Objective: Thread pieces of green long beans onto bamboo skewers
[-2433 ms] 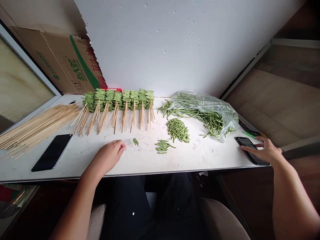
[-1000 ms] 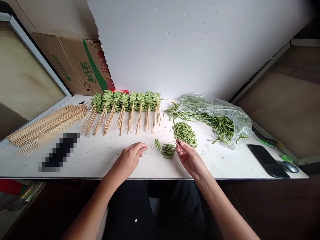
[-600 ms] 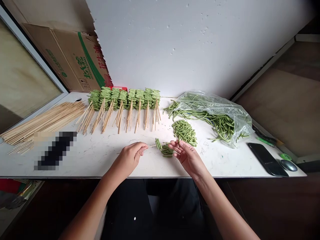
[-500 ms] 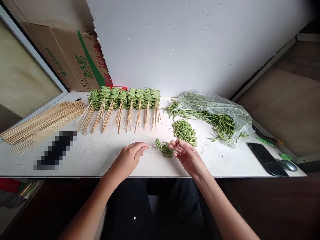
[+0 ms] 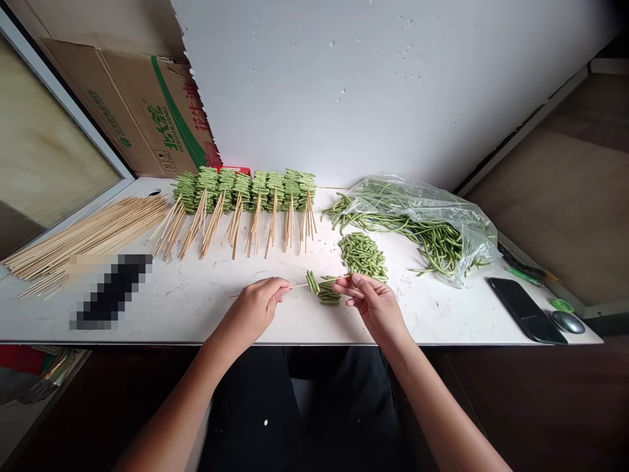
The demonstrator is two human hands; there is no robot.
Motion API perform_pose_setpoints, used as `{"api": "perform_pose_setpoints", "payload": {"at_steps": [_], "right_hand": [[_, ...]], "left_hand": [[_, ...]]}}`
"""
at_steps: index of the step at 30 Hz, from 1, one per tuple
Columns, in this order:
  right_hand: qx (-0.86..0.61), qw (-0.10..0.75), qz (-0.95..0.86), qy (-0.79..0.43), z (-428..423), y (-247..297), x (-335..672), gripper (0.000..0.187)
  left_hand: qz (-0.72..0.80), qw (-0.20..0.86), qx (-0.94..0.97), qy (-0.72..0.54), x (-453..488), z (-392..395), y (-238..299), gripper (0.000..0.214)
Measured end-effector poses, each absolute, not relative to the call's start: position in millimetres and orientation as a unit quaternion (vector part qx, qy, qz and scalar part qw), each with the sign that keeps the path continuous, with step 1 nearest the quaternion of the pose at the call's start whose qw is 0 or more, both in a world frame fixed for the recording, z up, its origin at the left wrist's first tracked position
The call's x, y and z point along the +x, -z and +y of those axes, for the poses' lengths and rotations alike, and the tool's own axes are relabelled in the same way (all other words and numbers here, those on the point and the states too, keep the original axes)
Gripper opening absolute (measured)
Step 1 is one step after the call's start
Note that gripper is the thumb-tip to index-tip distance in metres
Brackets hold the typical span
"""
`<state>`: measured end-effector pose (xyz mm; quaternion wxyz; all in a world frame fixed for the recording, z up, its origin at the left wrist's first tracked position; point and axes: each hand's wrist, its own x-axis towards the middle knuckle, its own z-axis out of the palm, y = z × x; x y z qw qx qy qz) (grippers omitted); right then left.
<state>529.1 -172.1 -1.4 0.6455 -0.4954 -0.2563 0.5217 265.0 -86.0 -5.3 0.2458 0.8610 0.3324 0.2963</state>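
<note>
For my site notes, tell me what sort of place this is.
Most likely a small, makeshift food-prep workspace. The signs are the row of green beans threaded on bamboo skewers, the pile of bare skewers beside it, and a plastic bag of long green beans, all on one white table.

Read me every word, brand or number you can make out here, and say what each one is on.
"北大荒", large green characters on the cardboard box.
"BEIDAHUANG", small, beneath them on the box; barely legible.
"花生油", red characters on the box's right end.
Small green print and the lower corner panel on the box: too small to read.
Faint print on the phone: too small to read.
</note>
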Motion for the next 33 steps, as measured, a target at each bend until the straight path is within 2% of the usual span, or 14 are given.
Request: {"api": "perform_pose_setpoints", "payload": {"at_steps": [5, 13, 33], "right_hand": [[-0.505, 0.652, -0.283, -0.49, -174, -4, 526, 0.029], [-0.467, 0.666, -0.229, -0.535, -176, -9, 523, 0.028], [-0.478, 0.661, -0.253, -0.519, -175, -8, 522, 0.028]], "left_hand": [[0.324, 0.254, 0.858, -0.305, 265, -87, 4, 0.023], [0.335, 0.27, 0.845, -0.318, 267, -89, 1, 0.021], [0.327, 0.253, 0.853, -0.319, 267, -89, 3, 0.022]]}}
